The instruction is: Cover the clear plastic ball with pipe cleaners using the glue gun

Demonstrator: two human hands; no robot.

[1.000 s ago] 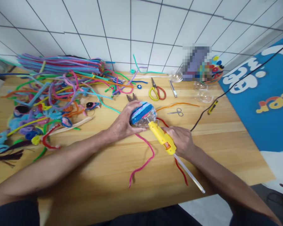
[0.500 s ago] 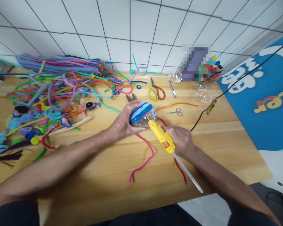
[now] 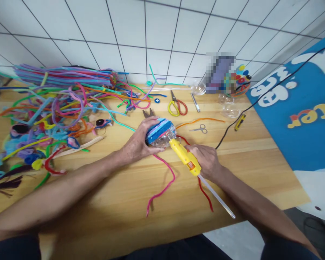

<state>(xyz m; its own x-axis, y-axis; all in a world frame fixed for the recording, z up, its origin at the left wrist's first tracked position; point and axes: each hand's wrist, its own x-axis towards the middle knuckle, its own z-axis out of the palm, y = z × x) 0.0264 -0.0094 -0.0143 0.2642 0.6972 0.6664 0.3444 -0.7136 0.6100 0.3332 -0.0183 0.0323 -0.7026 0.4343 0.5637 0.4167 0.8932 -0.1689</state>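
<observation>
From my remote seat I see a pale wood-grained desk under both grips, meeting a white tiled wall with dark joints on their far side. Right of the right grip, a blue panel with white and orange lettering borders the desk and runs out of view. My left grip is wrapped around a rounded, clear object striped with blue and lilac fuzzy stems, between the two grips; its left end is hidden by my fingers. My right grip is closed around a yellow plastic glue gun, covering its handle; I cannot tell whether the nozzle touches. Just beyond the left grip, only the dark metal jaws of a tool show. A red fuzzy stem passes partly unseen beneath the right grip. Farther beyond, pixelation masks a purplish shape.
</observation>
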